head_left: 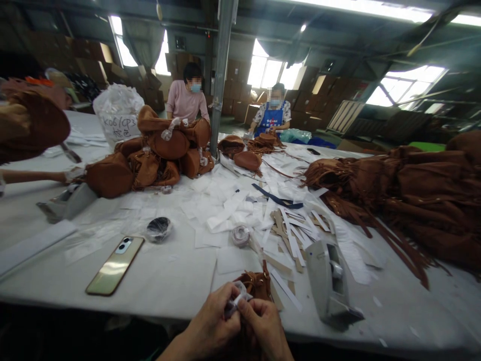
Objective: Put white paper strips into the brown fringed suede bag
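Note:
At the table's front edge, my left hand (218, 316) and my right hand (265, 323) are close together. Fingers of both are closed on a thin white wrapping (240, 293), which looks like tissue or plastic film. Just behind and under them is a brown fringed bag (259, 284) with small metal fittings, its lower part covered by my hands. What lies inside the wrapping cannot be made out. A grey tape dispenser (328, 283) stands to the right of my right hand.
A phone (115, 265), a black roll in film (158, 228) and a tape roll (240, 234) lie on the table (169, 281). Paper strips (289, 235) are scattered mid-table. Brown bags are piled left (150, 160) and right (424, 200). Two co-workers (188, 95) are opposite; another person's arm reaches in from the left.

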